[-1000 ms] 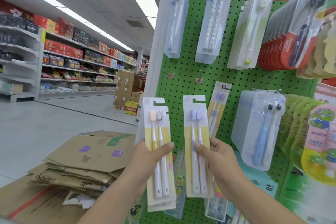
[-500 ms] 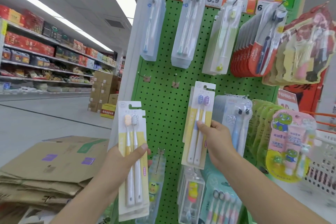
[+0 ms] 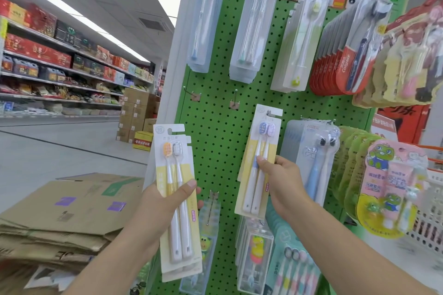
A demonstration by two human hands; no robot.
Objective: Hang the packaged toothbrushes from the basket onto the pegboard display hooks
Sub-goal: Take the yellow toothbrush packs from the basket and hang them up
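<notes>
Holding a yellow card pack with a blue and a purple toothbrush [image 3: 257, 163] up against the green pegboard [image 3: 215, 146], the right hand [image 3: 284, 183] has its thumb pressed on the front of the pack and its fingers curled round behind, so this grip is closed on the pack. The cut-out at the top of that pack sits right at a metal hook [image 3: 269, 112], but I cannot tell if it is all the way on. The left hand [image 3: 165, 201] is to the left of the right grip and a bit lower, away from the board, and it grips a small stack of yellow packs with an orange and a white toothbrush [image 3: 176, 199]; its thumb lies across the front and the fingers wrap round the back. Two bare hooks [image 3: 236, 100] stick out of the board above and between the two hands. Higher up hang clear packs of toothbrushes [image 3: 251, 26]. Just right of the right grip hangs a pack with a blue toothbrush [image 3: 314, 163], and past it a pink frog toothpaste pack [image 3: 393, 187]. A white wire basket [image 3: 429, 225] shows at the far right. Flat cardboard boxes [image 3: 64, 211] lie piled to the left of the left grip.
</notes>
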